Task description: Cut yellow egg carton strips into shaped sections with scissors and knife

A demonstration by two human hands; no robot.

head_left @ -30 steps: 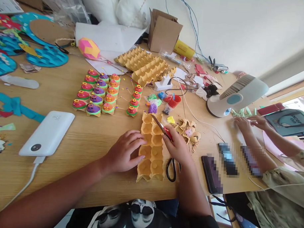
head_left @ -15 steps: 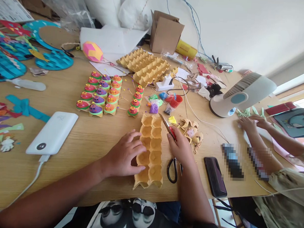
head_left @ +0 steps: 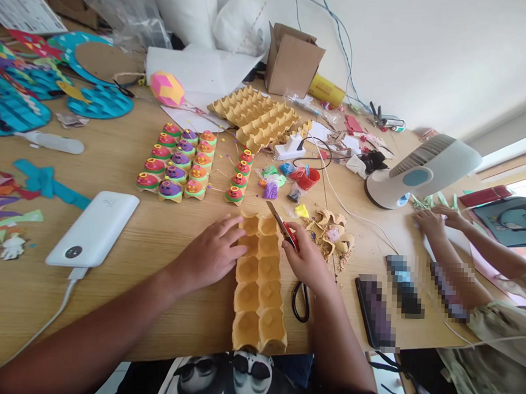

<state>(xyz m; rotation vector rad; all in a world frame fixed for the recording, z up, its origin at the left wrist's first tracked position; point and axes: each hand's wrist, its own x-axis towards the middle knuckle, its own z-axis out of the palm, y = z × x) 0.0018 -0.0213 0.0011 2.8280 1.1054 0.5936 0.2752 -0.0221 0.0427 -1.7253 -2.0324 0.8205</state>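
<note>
A yellow-brown egg carton strip (head_left: 259,292), two wells wide, lies lengthwise before me, its near end at the table edge. My left hand (head_left: 216,247) grips its far left rim, with the fingers bent over the edge and the thumb partly hidden. My right hand (head_left: 306,256) is closed around the red handle of a utility knife (head_left: 278,218). Its bare blade points away and left, over the carton's far right corner. Under my right wrist lies a pair of black-handled scissors (head_left: 301,304), mostly covered.
Painted egg-carton cups (head_left: 175,172) stand in rows beyond the carton. Torn carton scraps (head_left: 331,234) lie right of the knife, near a red cup (head_left: 309,178). A power bank (head_left: 93,228) sits left, a phone (head_left: 374,310) and fan (head_left: 419,176) right. Another person's hands (head_left: 432,220) work at far right.
The carton has shifted toward me, to the table edge. My left hand has moved farther up its left rim. The knife has swung left, over the carton's far right corner.
</note>
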